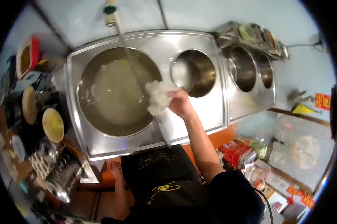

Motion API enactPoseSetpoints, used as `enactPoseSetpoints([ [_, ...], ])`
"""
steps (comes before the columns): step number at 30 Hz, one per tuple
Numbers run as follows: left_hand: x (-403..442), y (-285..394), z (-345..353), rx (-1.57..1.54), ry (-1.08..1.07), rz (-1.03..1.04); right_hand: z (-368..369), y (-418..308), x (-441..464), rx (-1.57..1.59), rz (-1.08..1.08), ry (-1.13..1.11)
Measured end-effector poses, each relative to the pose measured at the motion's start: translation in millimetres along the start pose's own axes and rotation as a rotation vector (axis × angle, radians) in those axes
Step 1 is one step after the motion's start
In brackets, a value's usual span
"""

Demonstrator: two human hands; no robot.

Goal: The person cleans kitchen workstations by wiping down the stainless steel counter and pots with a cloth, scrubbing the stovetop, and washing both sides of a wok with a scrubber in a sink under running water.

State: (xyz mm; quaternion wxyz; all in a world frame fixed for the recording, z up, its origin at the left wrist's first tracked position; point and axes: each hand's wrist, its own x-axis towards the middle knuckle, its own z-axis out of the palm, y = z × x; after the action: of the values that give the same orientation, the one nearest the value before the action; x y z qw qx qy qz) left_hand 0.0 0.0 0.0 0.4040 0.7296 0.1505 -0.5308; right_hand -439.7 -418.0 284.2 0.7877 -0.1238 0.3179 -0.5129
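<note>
My right hand (181, 104) is closed on a crumpled whitish clump (159, 97), which looks like a wet cloth, though its material is hard to make out. The clump is above the right rim of a large round pot (81, 91) set into the steel counter. Cloudy liquid (120, 93) fills much of that pot. A long thin rod (129, 58) runs from the tap across the pot, passing behind the clump. Low beside the counter's front edge hangs my left hand (115, 170), fingers loosely apart and holding nothing.
A smaller round well (205, 74) sits right of the large pot, with two more steel wells (243, 71) beyond. Bowls, including one with yellow-green food (53, 125), and glassware crowd the left side. Red boxes (235, 154) and a board with white powder (302, 149) are at right.
</note>
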Motion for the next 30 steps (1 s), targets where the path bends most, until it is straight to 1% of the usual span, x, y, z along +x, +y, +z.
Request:
enactPoseSetpoints([
  [2, -44.7, 21.6, 68.1, 0.063, 0.102, 0.021, -33.4, -50.6, -4.8, -0.401, -0.227, 0.210],
  [4, -72.7, 27.7, 118.1, 0.081, 0.119, 0.052, -81.0, -78.4, -3.1, -0.567, -0.198, 0.471],
  [5, -85.3, 26.2, 143.1, -0.021, 0.146, 0.150, -109.3, -89.6, 0.9, -0.570, -0.192, 0.557],
  [6, -88.7, 24.2, 159.4, -0.002, 0.238, 0.216, -138.4, -101.0, 3.3, -0.579, -0.179, 0.643],
  [7, -88.5, 24.9, 172.5, 0.014, 0.334, 0.289, -165.2, -110.2, 9.6, -0.457, -0.126, 0.661],
  [8, -89.8, 27.8, 188.1, 0.057, 0.464, 0.313, -186.9, -118.3, 19.0, -0.387, -0.060, 0.658],
  [10, -92.1, 33.6, 219.9, 0.148, 0.734, 0.336, -226.1, -128.3, 40.8, -0.179, -0.055, 0.693],
  [11, -80.6, 34.6, 223.2, 0.171, 0.834, 0.307, -245.5, -130.1, 51.8, -0.135, -0.004, 0.684],
  [12, -73.8, 31.1, 222.6, 0.203, 0.933, 0.269, -265.1, -131.4, 56.1, -0.248, 0.002, 0.689],
  [13, -69.4, 29.1, 221.5, 0.190, 1.000, 0.294, -282.4, -129.7, 63.0, -0.361, 0.010, 0.687],
  [14, -80.6, 35.1, 231.3, 0.194, 1.021, 0.292, -301.4, -123.7, 78.4, -0.474, 0.016, 0.674],
  [15, -105.6, 44.5, 255.3, 0.194, 1.034, 0.287, -347.2, -105.7, 98.1, -0.750, -0.210, 0.615],
  [16, -117.5, 53.1, 269.0, 0.200, 1.047, 0.287, -370.5, -92.3, 115.2, -0.983, -0.213, 0.574],
  [17, -109.5, 51.5, 263.4, 0.253, 1.096, 0.308, -372.6, -78.9, 128.7, -1.212, -0.208, 0.528],
  [19, -104.6, 45.4, 255.7, 0.308, 1.090, 0.309, -365.0, -62.6, 136.9, -1.672, -0.111, 0.347],
  [20, -98.5, 45.5, 251.5, 0.333, 1.084, 0.314, -335.8, -64.4, 136.7, -1.886, -0.019, 0.207],
  [21, -88.8, 41.5, 242.3, 0.349, 1.101, 0.269, -353.7, -62.3, 146.9, -1.971, 0.224, 0.159],
  [22, -107.7, 49.6, 264.1, 0.278, 1.083, 0.290, -368.1, -51.6, 154.4, -1.833, 0.279, 0.227],
  [23, -102.7, 49.7, 260.0, 0.300, 1.092, 0.262, -396.3, -38.3, 168.9, -1.398, 0.292, 0.398],
  [24, -99.8, 49.0, 254.8, 0.323, 1.102, 0.232, -423.8, -22.8, 184.3, -0.831, 0.227, 0.575],
  [25, -115.0, 56.1, 265.8, 0.339, 1.005, 0.116, -440.6, -11.0, 194.7, -0.368, 0.158, 0.706],
  [28, -109.1, 54.0, 263.1, 0.371, 1.050, 0.158, -458.3, 15.9, 217.4, 0.330, 0.111, 0.902],
  [29, -113.2, 54.1, 268.1, 0.282, 1.010, 0.201, -467.0, 22.7, 226.3, 0.549, -0.024, 0.930],
  [30, -113.4, 54.6, 268.6, 0.306, 1.018, 0.203, -476.8, 30.0, 231.2, 0.628, -0.094, 0.892],
])
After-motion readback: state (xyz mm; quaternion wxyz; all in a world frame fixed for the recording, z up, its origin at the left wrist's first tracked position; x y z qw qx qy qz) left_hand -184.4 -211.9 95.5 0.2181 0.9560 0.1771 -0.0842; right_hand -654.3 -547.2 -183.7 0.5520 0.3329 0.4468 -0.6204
